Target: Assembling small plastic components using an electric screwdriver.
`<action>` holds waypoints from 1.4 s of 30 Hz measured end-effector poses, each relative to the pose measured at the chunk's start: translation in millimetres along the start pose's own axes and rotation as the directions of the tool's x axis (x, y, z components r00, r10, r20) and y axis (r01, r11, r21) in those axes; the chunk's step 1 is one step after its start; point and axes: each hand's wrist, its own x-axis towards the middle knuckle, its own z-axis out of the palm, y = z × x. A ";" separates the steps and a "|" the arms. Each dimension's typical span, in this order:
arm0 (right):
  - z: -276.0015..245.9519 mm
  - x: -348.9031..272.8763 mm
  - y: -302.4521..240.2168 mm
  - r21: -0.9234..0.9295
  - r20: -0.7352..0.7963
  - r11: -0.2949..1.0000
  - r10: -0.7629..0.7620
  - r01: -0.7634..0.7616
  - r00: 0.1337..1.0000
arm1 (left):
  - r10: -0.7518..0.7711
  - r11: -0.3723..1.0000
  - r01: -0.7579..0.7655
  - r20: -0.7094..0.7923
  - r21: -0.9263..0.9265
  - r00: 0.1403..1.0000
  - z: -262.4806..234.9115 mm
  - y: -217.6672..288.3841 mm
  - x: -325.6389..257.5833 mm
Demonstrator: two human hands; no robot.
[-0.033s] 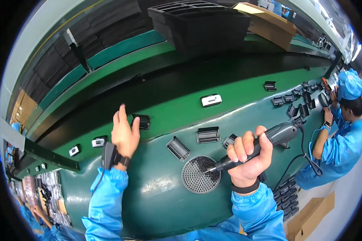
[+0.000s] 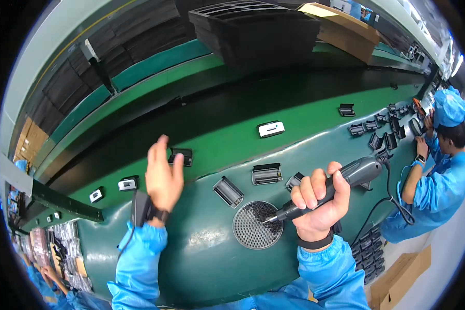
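My right hand (image 2: 320,209) is wrapped round a dark grey electric screwdriver (image 2: 364,171), its bit angled down to the left. The tip is over a round perforated plate (image 2: 249,236) with small dark screws in many of its holes. My left hand (image 2: 163,178) is empty, fingers stretched and thumb apart, over the green belt's near edge. Just beyond its thumb lies a black plastic housing (image 2: 187,158), partly hidden by the hand. On the bench, two open black housings (image 2: 228,191) (image 2: 267,174) lie beyond the plate; another (image 2: 294,180) is partly behind my right hand.
White-faced devices (image 2: 271,129) (image 2: 128,183) sit on the green belt (image 2: 227,150). Black housings (image 2: 390,140) cluster at the right, beside a co-worker in blue (image 2: 429,191). The screwdriver's cable (image 2: 398,206) hangs at the right. Black trays (image 2: 253,41) and a cardboard box (image 2: 346,33) stand behind.
My left hand has shifted slightly right and toward me, away from the black housing's left side. The right hand and screwdriver are practically still. White devices at the left have moved slightly right.
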 end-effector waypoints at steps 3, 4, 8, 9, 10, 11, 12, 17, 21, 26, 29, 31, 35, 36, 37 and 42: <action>-2.6 0.6 -6.0 0.042 0.034 0.999 0.005 -0.007 0.999 | 0.261 0.877 -0.042 0.402 -0.478 0.878 -19.4 62.6 -32.4; 0.1 -0.3 -6.0 0.080 0.063 0.996 0.022 -0.027 0.998 | 0.300 0.773 0.160 0.576 -0.614 0.760 -31.2 84.9 -44.2; -0.9 -2.9 -5.2 0.129 0.084 0.989 0.059 -0.070 0.995 | 0.364 0.464 0.578 0.739 -0.672 0.567 -26.7 102.9 -78.3; -1.6 -3.2 -3.5 0.152 0.084 0.984 0.077 -0.089 0.993 | 0.342 0.327 0.709 0.777 -0.625 0.528 -23.7 100.2 -82.3; -2.3 -4.2 -2.8 0.176 0.082 0.979 0.093 -0.107 0.992 | 0.341 0.326 0.711 0.779 -0.624 0.527 -23.5 99.0 -82.3; -3.7 -5.6 -2.2 0.175 0.080 0.979 0.095 -0.108 0.992 | 0.357 0.308 0.736 0.791 -0.602 0.497 -23.7 97.3 -80.6; -5.7 -7.4 -1.7 0.189 0.098 0.971 0.128 -0.144 0.987 | 0.374 0.291 0.761 0.801 -0.580 0.467 -23.9 95.1 -78.0; -8.3 -7.3 1.4 0.140 0.174 0.967 0.187 -0.212 0.967 | 0.437 0.216 0.860 0.833 -0.462 0.338 -12.4 80.3 -75.3; -6.7 -6.4 2.6 0.099 0.179 0.969 0.204 -0.224 0.962 | 0.441 0.199 0.799 0.780 -0.568 0.444 -16.0 86.9 -76.8; -5.4 -5.0 4.8 -0.150 0.079 0.974 0.184 -0.170 0.980 | 0.511 0.759 -0.061 0.534 -0.648 0.674 -23.1 98.7 -71.3; -0.1 -5.6 5.2 -0.231 0.061 0.961 0.168 -0.150 0.984 | 0.557 0.750 -0.195 0.444 -0.632 0.702 -17.5 98.6 -74.3; 2.2 -5.5 3.0 -0.282 0.044 0.947 0.172 -0.153 0.984 | 0.568 0.756 -0.249 0.417 -0.605 0.710 -13.9 96.9 -74.4; 5.3 -4.5 -1.0 -0.356 0.011 0.931 0.095 -0.085 0.995 | 0.579 0.764 -0.273 0.436 -0.584 0.689 0.7 91.8 -73.2; 5.4 -3.7 -2.4 -0.357 0.011 0.930 0.098 -0.088 0.995 | 0.610 0.735 -0.292 0.409 -0.613 0.679 5.6 91.6 -74.0; 5.3 -2.3 -4.4 -0.345 -0.004 0.936 0.066 -0.064 0.998 | 0.607 0.737 -0.290 0.408 -0.611 0.682 9.8 91.0 -74.6; 0.4 2.2 -7.6 -0.281 -0.069 0.957 0.051 -0.069 0.996 | 0.559 0.780 -0.332 0.352 -0.531 0.751 -0.4 84.7 -69.7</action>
